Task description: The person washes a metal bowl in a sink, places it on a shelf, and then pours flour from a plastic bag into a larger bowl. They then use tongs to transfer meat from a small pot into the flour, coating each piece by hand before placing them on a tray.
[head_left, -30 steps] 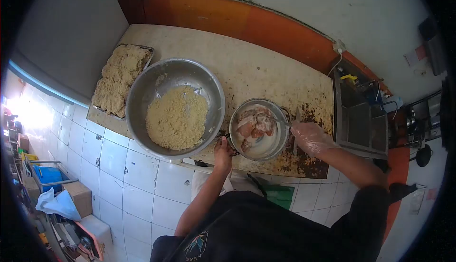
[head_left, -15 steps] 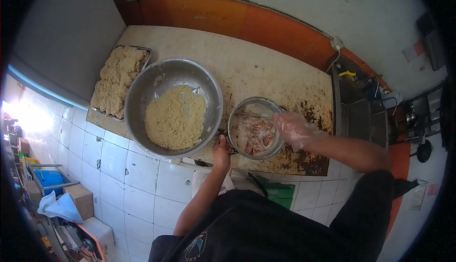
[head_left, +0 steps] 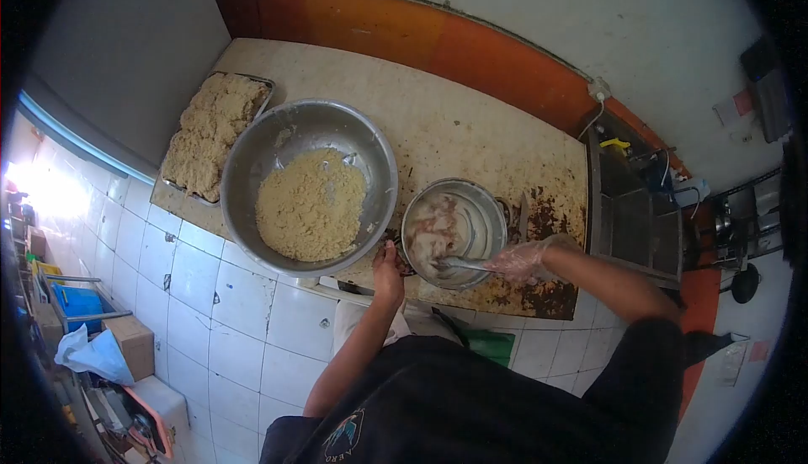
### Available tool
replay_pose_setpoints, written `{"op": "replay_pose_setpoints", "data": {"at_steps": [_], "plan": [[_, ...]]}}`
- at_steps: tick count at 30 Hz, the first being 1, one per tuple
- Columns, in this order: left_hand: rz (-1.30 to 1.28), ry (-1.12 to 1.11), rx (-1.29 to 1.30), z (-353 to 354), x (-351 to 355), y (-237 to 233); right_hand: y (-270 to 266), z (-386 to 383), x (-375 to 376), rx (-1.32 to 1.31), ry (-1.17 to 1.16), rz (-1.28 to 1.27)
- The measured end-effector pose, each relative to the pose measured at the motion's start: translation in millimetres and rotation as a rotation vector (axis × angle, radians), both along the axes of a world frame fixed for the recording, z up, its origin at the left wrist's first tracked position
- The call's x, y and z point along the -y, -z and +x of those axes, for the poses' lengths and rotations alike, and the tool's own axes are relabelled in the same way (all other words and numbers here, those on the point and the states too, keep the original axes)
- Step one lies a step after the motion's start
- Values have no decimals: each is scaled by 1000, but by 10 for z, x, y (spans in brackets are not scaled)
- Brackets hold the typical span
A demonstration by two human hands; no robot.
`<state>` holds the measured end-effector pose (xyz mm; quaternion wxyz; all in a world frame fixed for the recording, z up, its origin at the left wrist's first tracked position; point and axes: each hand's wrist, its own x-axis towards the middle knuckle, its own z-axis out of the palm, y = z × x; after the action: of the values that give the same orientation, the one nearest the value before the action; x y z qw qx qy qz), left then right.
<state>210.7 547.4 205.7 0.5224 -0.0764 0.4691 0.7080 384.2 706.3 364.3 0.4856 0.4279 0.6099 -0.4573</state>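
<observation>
A metal pot (head_left: 438, 220) holds meat pieces in a pale, wet batter. My right hand (head_left: 519, 262), in a clear plastic glove, grips the handle of a metal spoon (head_left: 461, 264) whose far end dips into the batter near the pot's front edge. At the pot's left side, my bare left hand (head_left: 388, 274) is closed on the pot's handle. Left of the pot stands a wide steel bowl (head_left: 242, 203) of pale yellow crumbly coating (head_left: 311, 207).
A tray heaped with coated food (head_left: 210, 136) stands left of the bowl. Behind the worktop (head_left: 421, 85) runs an orange wall strip. A metal sink unit (head_left: 631, 211) is on the right, with a yellow object (head_left: 615, 143) at its back.
My right hand has moved toward me, and the spoon now lies low across the pot's front part. The meat has shifted in the batter. My left hand stays at the handle.
</observation>
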Motion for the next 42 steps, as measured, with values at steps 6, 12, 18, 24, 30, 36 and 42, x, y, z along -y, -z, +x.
{"op": "replay_pose_setpoints", "data": {"at_steps": [6, 12, 18, 24, 30, 36, 42], "plan": [[46, 102, -2, -47, 18, 51, -4, 130, -83, -268, -272, 389], [35, 128, -3, -75, -8, 23, -268, 226, -125, -252, -674, 923], [-13, -31, 3, 8, -58, 36, -312, 280, 257, -275, -502, 838], [-1, 4, 13, 23, -36, 74, -693, 39, 406, -238, -497, 648], [0, 23, -5, 1, -39, -73, 77, 63, -151, -406, -618, 992], [-57, -48, -18, 64, -26, -28, -183, 162, -324, 27, -938, 440], [-8, -55, 9, 49, -41, 45, 245, 187, -40, -155, -262, 22]]}}
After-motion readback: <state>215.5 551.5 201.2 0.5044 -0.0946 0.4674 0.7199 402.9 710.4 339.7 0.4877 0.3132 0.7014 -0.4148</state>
